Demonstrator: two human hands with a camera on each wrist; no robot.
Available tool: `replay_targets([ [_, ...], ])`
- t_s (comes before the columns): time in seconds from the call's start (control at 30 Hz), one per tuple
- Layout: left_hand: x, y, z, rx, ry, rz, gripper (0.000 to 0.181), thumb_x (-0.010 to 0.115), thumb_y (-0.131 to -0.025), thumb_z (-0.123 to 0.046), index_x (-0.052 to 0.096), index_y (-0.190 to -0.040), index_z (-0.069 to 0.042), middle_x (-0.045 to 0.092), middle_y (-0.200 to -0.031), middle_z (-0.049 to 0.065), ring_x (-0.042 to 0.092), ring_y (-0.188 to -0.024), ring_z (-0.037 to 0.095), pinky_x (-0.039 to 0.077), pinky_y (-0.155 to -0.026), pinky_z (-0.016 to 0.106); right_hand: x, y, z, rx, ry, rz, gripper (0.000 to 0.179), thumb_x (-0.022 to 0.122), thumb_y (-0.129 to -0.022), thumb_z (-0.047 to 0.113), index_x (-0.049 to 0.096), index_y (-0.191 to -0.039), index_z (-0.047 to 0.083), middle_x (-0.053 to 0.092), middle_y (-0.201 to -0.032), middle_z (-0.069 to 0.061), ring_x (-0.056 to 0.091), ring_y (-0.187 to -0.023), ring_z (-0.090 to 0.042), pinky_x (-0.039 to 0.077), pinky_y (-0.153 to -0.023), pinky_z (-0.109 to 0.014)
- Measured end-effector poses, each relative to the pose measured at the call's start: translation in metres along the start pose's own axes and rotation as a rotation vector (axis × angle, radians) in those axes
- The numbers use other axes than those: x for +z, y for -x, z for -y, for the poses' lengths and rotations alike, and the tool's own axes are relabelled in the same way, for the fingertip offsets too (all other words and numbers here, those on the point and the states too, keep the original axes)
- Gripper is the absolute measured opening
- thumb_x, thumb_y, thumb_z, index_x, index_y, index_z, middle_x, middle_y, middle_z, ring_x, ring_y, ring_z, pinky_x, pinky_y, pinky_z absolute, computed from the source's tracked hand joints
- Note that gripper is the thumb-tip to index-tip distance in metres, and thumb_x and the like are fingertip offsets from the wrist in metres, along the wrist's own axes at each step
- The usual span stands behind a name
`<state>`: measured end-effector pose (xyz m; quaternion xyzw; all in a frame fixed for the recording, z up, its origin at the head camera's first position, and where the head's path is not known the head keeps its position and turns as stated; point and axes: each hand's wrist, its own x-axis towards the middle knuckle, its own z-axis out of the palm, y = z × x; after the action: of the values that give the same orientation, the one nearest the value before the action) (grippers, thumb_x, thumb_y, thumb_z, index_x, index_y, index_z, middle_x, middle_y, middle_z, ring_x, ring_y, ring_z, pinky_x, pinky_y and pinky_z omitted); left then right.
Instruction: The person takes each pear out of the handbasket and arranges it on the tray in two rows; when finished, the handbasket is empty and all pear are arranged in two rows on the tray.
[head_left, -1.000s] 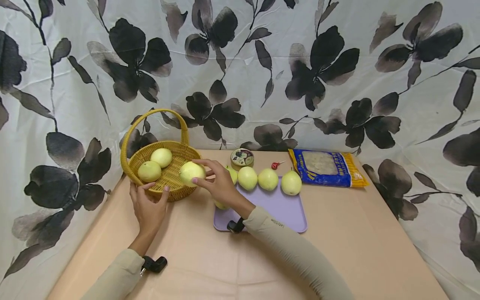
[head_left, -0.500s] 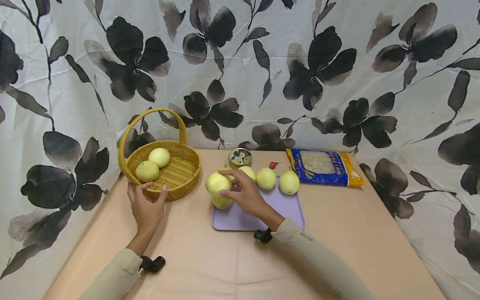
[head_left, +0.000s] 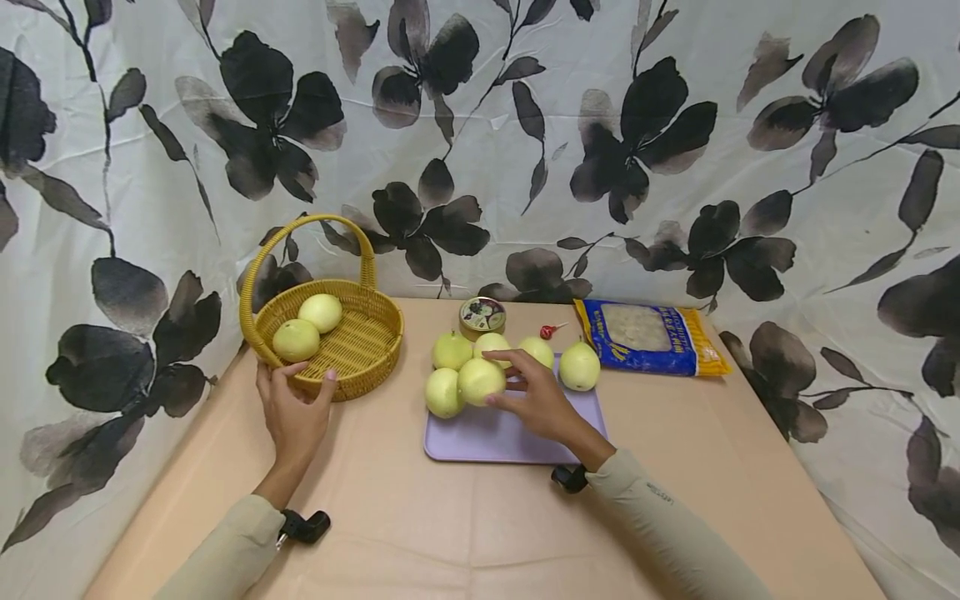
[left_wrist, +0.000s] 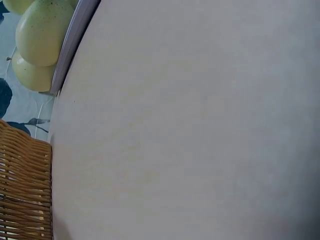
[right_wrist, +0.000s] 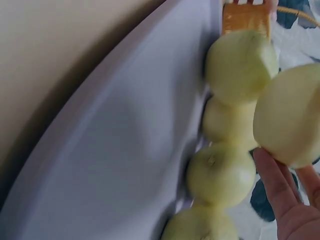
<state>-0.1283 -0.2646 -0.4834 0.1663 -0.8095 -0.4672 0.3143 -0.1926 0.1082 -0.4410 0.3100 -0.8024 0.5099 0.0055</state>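
Note:
My right hand [head_left: 538, 398] pinches a pale yellow-green pear [head_left: 482, 382] between thumb and fingers, over the lilac tray [head_left: 517, 437]. The right wrist view shows the held pear [right_wrist: 290, 117] beside the pears along the tray's far edge. On the tray stand several more pears, among them a front-left pear [head_left: 444, 393] and a back-right pear [head_left: 579, 367]. At the near rim of the yellow wicker basket [head_left: 367, 371], my left hand [head_left: 295, 417] grips with fingers and thumb. Inside the basket lie two pears [head_left: 296, 340]. The left wrist view shows the basket's woven side [left_wrist: 25, 182] and not the hand.
Behind the tray stands a round tin [head_left: 482, 317], with a small red lollipop [head_left: 550, 332] to its right. A blue and yellow packet [head_left: 648, 337] lies at the back right. The basket's tall handle [head_left: 307, 221] arches over it. A floral cloth [head_left: 525, 150] hangs behind the table.
My right hand has carried the pear from over the basket rightward to over the tray. The left hand stays at the basket's rim, and two pears remain in the basket.

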Motion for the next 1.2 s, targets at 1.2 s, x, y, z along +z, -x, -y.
replay_targets([
  [1.2,0.001,-0.001,0.001,0.003,0.004,-0.002,0.057,0.079,-0.096,-0.035,0.056,-0.135,0.0,0.003,-0.18,0.006,0.026,-0.16,0.036,0.04,-0.092,0.037,-0.012,0.007,-0.015,-0.043,0.193,0.04,0.076,0.094,-0.079,0.005,0.062,-0.147,0.016,0.066,-0.14,-0.009,0.064,-0.128,-0.032,0.054,-0.108,-0.046],
])
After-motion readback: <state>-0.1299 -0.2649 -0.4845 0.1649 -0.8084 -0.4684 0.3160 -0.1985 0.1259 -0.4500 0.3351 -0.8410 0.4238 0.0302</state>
